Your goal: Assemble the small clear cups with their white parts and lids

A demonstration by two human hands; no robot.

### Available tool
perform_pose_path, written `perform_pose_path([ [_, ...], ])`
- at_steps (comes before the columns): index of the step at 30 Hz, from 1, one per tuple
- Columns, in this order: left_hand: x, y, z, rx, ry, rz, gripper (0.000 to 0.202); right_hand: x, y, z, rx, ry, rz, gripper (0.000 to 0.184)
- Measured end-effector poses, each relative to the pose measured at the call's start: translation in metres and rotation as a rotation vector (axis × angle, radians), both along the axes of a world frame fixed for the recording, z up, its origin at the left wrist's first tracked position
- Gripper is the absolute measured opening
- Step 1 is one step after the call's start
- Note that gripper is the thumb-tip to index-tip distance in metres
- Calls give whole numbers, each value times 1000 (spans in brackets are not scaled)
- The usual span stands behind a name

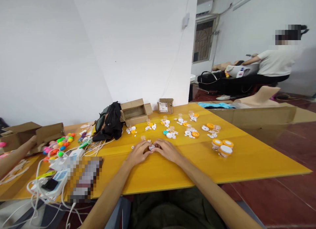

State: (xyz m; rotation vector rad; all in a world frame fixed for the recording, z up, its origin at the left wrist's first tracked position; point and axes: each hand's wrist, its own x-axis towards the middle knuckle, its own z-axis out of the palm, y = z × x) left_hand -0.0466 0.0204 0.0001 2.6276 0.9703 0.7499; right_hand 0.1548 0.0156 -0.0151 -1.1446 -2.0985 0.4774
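Near the middle of the table my left hand (140, 153) and my right hand (168, 150) meet, fingers closed at the tips. Both pinch a small round whitish part (152, 148), mostly covered by the fingers, its exact kind unclear. Just beyond my left hand stand a small clear cup (143, 138) and little white pieces with dark dots (132, 146). Farther back is a group with a teal ring (165, 132), a white disc (169, 135) and dotted pieces. To the right, three clear jars with orange-and-white lids (225, 151) stand close together.
Several groups of orange rings, white discs and clear cups (195, 134) lie across the yellow table (249, 166). A black bag (108, 122), cardboard box (134, 114), power strips with cables (59, 181) and a phone (86, 179) are leftward. Another person's arm (17, 155) reaches in at left.
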Motion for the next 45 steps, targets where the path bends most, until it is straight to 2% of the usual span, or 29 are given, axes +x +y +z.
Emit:
perform_pose_path([
  [6, -9, -3, 7, 67, -7, 89, 26, 0, -2, 3, -25, -2, 11, 12],
  [15, -40, 13, 17, 235, -94, 324, 11, 0, 1, 0, 3, -19, -62, 21],
  [19, -49, 16, 21, 165, -86, 416, 11, 1, 7, -2, 11, -39, -108, 21],
  [23, -52, 15, 21, -51, 10, 478, 11, -1, 15, 1, 0, -56, -102, 18],
  [27, -53, 14, 17, -197, 51, 444, 8, -7, 23, 10, -24, -58, -57, 10],
  [32, -55, 14, 13, -202, 12, 383, 1, -17, 31, 13, -94, -58, -50, 5],
  [35, -53, 16, 11, -214, -46, 320, 6, -19, 33, 8, -81, -42, -55, 6],
  [40, -45, 18, 6, -282, -195, 213, 7, -14, 33, -2, -31, 111, -9, 10],
  [45, -32, 21, 1, -371, -397, 147, 9, -12, 31, -4, -121, 326, 62, 8],
])
